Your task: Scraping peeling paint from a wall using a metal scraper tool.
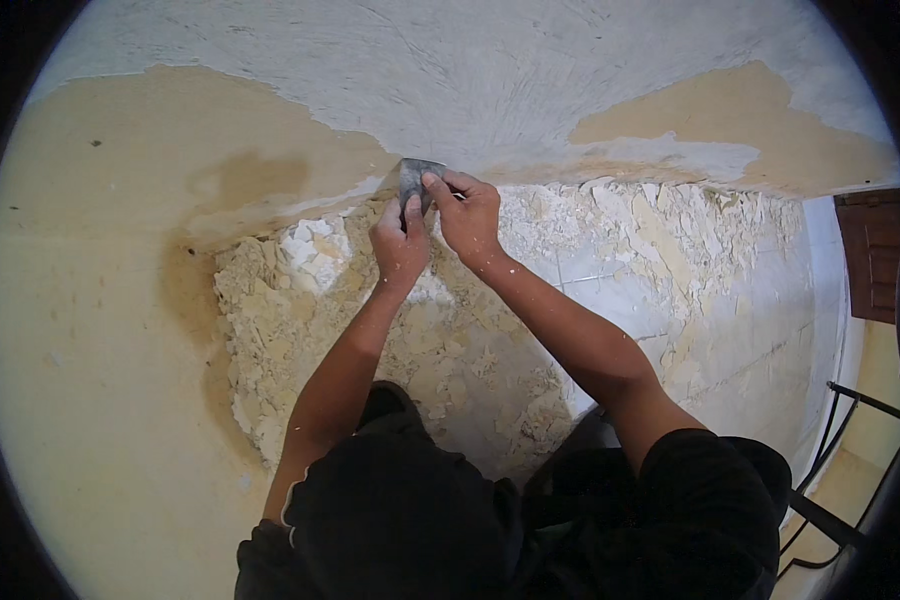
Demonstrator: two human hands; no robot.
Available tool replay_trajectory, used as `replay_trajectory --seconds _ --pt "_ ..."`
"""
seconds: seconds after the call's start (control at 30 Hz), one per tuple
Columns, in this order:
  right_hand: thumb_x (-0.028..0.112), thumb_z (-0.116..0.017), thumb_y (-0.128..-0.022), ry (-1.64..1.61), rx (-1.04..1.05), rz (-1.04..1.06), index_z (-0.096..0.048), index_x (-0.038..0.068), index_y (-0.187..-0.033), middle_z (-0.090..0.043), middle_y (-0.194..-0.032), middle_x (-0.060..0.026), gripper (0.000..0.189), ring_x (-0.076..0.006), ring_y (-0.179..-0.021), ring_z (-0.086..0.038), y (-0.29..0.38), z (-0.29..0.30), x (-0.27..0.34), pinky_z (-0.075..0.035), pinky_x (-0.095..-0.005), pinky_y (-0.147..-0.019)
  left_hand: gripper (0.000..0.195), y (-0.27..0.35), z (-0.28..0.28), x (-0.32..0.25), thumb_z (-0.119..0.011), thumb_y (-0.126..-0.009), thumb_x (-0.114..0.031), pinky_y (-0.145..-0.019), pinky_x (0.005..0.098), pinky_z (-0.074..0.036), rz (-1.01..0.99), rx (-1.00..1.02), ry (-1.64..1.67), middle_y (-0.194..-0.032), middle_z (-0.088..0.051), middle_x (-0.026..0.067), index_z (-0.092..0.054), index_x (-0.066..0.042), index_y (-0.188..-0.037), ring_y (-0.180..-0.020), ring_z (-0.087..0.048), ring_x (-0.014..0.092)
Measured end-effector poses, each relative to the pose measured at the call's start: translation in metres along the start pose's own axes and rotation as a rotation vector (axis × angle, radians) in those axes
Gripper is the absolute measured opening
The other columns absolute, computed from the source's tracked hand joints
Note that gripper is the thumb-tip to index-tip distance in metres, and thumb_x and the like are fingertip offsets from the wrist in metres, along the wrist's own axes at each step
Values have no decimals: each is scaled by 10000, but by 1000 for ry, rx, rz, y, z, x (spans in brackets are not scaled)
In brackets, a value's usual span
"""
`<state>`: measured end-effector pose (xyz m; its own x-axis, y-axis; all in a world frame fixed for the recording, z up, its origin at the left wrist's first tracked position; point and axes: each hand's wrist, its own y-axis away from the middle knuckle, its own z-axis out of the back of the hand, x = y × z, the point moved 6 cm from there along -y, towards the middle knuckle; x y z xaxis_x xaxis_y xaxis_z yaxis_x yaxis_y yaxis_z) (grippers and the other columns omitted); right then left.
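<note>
Both my hands grip a grey scraper blade [418, 174] against the lower part of a wall. My left hand [401, 238] holds its lower end, thumb lying on the flat face. My right hand [466, 214] pinches the right side, with fingers partly hidden behind it. The blade's far edge meets the border between yellow paint [345, 154] and the bare whitish-grey wall surface [480, 90]. Whether the blade has a handle is hidden by my left hand. White dust and small flakes cling to my hands and forearms.
Loose paint flakes [285, 315] cover much of the tiled floor [607, 300] along the wall's foot. A whiter pile [315, 251] lies near the left corner. A black metal frame [825, 517] and a brown wooden door [870, 255] are at the right. Damp-looking stains [247, 180] mark the yellow wall.
</note>
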<state>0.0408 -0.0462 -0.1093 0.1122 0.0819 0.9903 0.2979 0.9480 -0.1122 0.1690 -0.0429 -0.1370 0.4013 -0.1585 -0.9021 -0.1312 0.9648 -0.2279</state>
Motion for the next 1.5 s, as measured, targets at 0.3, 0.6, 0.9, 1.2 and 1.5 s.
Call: replay_trajectory --seconds 0.3,0.6,0.9,1.2,1.5 --pt "143 -605 -855 -154 -26 51 -607 -58 -743 -559 -617 -2 230 -46 -595 -473 -16 -1 64 -396 -216 -535 273 -30 10 -60 -492 -909 -240 -542 361 -432 -150 -26 99 -657 -583 185 -576 13 -850 -573 -571 290" --pt "165 -616 -839 -57 -43 -27 -640 -41 -814 -598 -645 -17 209 -53 -586 -497 9 1 16 -421 -218 -546 275 16 -14 1 -488 -926 -255 -549 295 -414 306 75 319 -661 -558 58 -557 9 -891 -618 -496 110" --pt "152 -622 -834 30 -37 36 -600 -29 -745 -576 -605 -16 203 -54 -556 -495 -4 4 20 -416 -224 -516 204 0 -13 -10 -509 -929 -211 -572 202 -379 393 204 572 -756 -529 -29 -565 -24 -870 -675 -452 34" --pt "183 -626 -830 143 9 100 -582 -10 -841 -597 -758 -84 198 -134 -664 -550 0 10 15 -459 -283 -600 158 0 -18 -23 -498 -932 -168 -589 217 -404 592 100 982 -771 -552 -18 -559 -46 -854 -675 -486 56" --pt "324 -514 -918 -6 532 -92 -446 3 -1027 -550 -836 -78 345 -133 -754 -550 37 22 -20 -452 -264 -675 200 8 -26 -27 -502 -925 -230 -802 324 -468 731 204 1246 -843 -585 93 -534 -33 -937 -874 -582 215"
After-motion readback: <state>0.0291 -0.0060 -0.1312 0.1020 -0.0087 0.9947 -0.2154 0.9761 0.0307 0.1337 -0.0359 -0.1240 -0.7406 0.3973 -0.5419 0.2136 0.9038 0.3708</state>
